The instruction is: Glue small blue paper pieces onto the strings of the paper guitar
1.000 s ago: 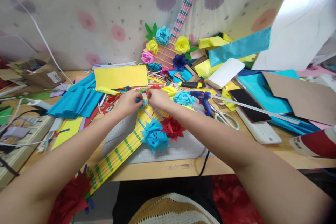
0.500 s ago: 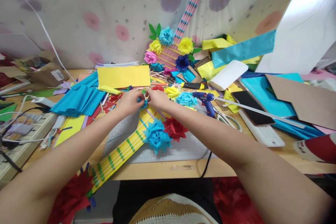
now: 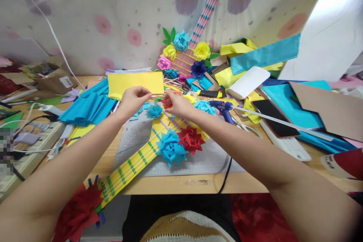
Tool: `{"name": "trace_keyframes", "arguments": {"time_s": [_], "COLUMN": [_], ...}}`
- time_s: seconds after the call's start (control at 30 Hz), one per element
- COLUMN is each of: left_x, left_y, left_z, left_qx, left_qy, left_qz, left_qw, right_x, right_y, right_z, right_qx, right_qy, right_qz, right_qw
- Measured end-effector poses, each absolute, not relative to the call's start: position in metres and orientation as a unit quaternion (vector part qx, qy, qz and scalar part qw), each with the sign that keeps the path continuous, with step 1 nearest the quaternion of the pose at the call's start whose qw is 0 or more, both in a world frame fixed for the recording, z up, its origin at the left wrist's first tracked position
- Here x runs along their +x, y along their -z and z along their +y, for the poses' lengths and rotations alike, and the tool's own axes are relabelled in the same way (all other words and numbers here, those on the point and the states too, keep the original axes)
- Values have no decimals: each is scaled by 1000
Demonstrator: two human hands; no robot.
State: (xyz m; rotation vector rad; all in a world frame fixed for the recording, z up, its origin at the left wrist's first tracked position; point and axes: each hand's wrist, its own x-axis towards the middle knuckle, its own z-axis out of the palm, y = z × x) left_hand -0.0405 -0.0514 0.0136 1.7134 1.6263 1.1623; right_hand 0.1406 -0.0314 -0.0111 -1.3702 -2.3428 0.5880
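Observation:
A yellow paper guitar (image 3: 136,162) with green frets lies slanted on a pale cutting mat (image 3: 133,140). On its body sit a large blue paper flower (image 3: 171,147) and a red paper flower (image 3: 191,140). A small blue paper flower (image 3: 154,110) rests at the body's upper left edge. Just above it, my left hand (image 3: 134,101) has thumb and forefinger pinched together; anything between them is too small to see. My right hand (image 3: 178,105) hovers over the top of the body with curled fingers near some red paper, their tips partly hidden.
A blue glue gun (image 3: 224,109) with a long glue stick lies right of my right hand, beside scissors (image 3: 246,126) and a phone (image 3: 275,117). Crepe paper (image 3: 87,102) and a power strip (image 3: 36,140) are on the left. Behind stands a pink paper guitar (image 3: 184,60).
Both hands have come away from the small blue flower and moved apart, the left one up and leftward, the right one slightly rightward. The flower now shows uncovered. The view has shifted slightly.

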Motion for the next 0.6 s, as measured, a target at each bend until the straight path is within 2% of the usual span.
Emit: {"name": "trace_keyframes", "arguments": {"time_s": [0.2,0.4,0.47,0.6], "left_x": [-35,-32,-31,-37], "left_y": [-29,-27,-26,-32], "left_z": [-50,-62,-66,-69], "left_qx": [449,414,445,511], "left_qy": [-563,-532,-508,-491], "left_qz": [534,501,510,566], "left_qw": [443,542,533,420], "right_x": [170,196,204,212], "right_y": [10,4,2,4], "right_z": [-29,-36,-43,-55], "right_qx": [-506,-545,-544,-524], "right_qy": [-221,-179,-168,-167], "right_qz": [-801,-774,-779,-806], "right_qw": [230,266,264,220]}}
